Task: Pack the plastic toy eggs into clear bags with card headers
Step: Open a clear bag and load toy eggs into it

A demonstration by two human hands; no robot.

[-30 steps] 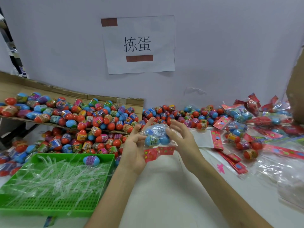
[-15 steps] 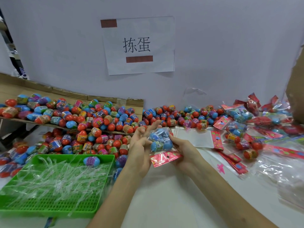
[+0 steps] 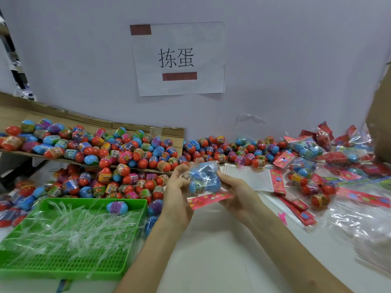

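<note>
White tabletop fills the lower part of the view, with a pale wall behind it carrying a taped paper sign. Along the back left, a cardboard sheet holds a heap of toy eggs in red, blue and purple. More of them spill below it and along the foot of the wall.

At the near left sits a green tray strewn with clear plastic strips. A single blue egg with a purple band lies at its far rim.

On the right, filled bags are piled near the wall, and flat empty bags with red headers lie just in front of them.

Above the middle of the table, both hands hold one clear bag containing several blue eggs. The left hand curls its fingers against the bag's left side. The right hand grips the right side, with its thumb laid on the plastic. The bag's red card header hangs at the bottom, between the two palms.
</note>
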